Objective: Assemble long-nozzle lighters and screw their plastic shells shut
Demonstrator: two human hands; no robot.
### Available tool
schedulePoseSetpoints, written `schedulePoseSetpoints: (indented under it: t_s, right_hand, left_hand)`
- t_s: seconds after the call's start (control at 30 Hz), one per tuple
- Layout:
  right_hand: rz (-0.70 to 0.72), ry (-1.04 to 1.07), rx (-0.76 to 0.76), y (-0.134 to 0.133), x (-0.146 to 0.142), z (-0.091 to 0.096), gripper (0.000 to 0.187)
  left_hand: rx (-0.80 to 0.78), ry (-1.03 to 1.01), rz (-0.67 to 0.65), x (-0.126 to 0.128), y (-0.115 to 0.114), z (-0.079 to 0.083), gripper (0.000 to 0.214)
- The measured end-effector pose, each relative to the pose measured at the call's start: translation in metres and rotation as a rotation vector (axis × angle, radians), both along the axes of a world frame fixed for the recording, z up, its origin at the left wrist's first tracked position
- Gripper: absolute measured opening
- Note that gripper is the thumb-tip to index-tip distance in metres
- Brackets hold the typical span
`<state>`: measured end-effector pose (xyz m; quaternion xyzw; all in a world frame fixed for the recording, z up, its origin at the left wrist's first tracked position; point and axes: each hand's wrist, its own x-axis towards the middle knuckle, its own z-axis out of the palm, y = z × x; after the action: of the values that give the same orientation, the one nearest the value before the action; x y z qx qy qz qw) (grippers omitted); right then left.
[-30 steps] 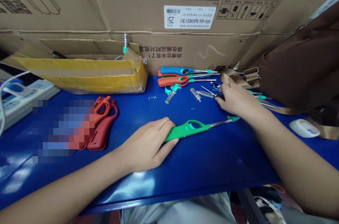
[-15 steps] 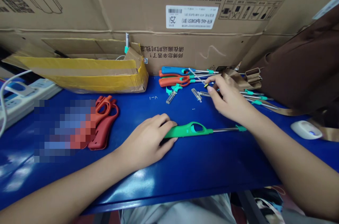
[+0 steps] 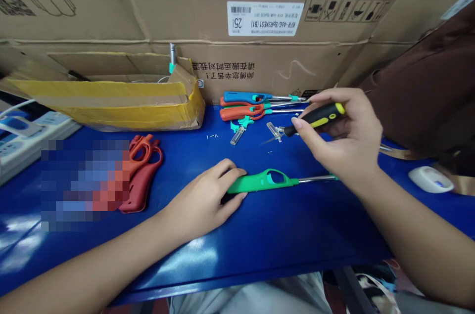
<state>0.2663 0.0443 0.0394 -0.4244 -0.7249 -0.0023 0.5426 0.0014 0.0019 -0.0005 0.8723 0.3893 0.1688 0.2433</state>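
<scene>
Green lighter (image 3: 256,183) is clamped in the left hand (image 3: 208,195) at the centre of the frame, its metal tube (image 3: 313,180) pointed right. Right of centre, a black-and-yellow screwdriver (image 3: 322,116) is firmly gripped by the right hand (image 3: 356,136), its blurred shaft (image 3: 270,141) apparently angled leftward. Clear plastic pieces (image 3: 237,135) are seen just above the lighter.

On the cardboard (image 3: 166,2), an upside-down white label (image 3: 265,20) reads "KFR-46G/BpR3AES1(B1)" and "25" above inverted Chinese lettering (image 3: 224,70).

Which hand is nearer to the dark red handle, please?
The left hand, which is right of the dark red handle; the right hand, with a screwdriver, is farther right.
</scene>
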Motion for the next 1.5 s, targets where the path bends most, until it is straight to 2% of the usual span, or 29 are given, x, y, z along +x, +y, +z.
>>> schedulePoseSetpoints:
  t_s: [0.1,0.23,0.7,0.8,0.97,1.2,1.4,1.5]
  right_hand:
    - [-0.027,-0.164,0.079,-0.002,0.000,-0.001,0.025]
    - [-0.003,-0.334,0.186,0.000,-0.001,-0.001,0.025]
    - [0.008,-0.360,0.117,0.004,0.000,-0.001,0.023]
    - [0.033,-0.263,0.052,0.004,-0.001,-0.003,0.025]
    - [0.125,0.073,-0.163,0.003,-0.004,-0.005,0.031]
    - [0.245,0.265,-0.233,0.000,-0.012,0.000,0.019]
    - [0.268,0.345,-0.244,-0.003,-0.019,-0.007,0.020]
    - [0.278,0.354,-0.260,-0.005,-0.021,-0.008,0.020]
  left_hand:
    - [0.006,0.010,-0.006,0.000,-0.001,0.001,0.029]
    - [0.015,0.020,-0.007,0.000,-0.002,0.002,0.029]
    - [0.028,0.057,-0.009,0.001,-0.002,0.002,0.029]
    - [0.006,0.034,-0.010,0.001,-0.001,0.002,0.030]
    - [-0.043,-0.019,-0.062,0.000,-0.004,0.001,0.033]
    - [-0.008,-0.036,-0.186,0.002,-0.007,0.004,0.043]
    - [0.046,-0.167,0.027,0.004,-0.004,0.002,0.035]
    - [0.057,-0.277,0.064,0.004,-0.003,0.004,0.032]
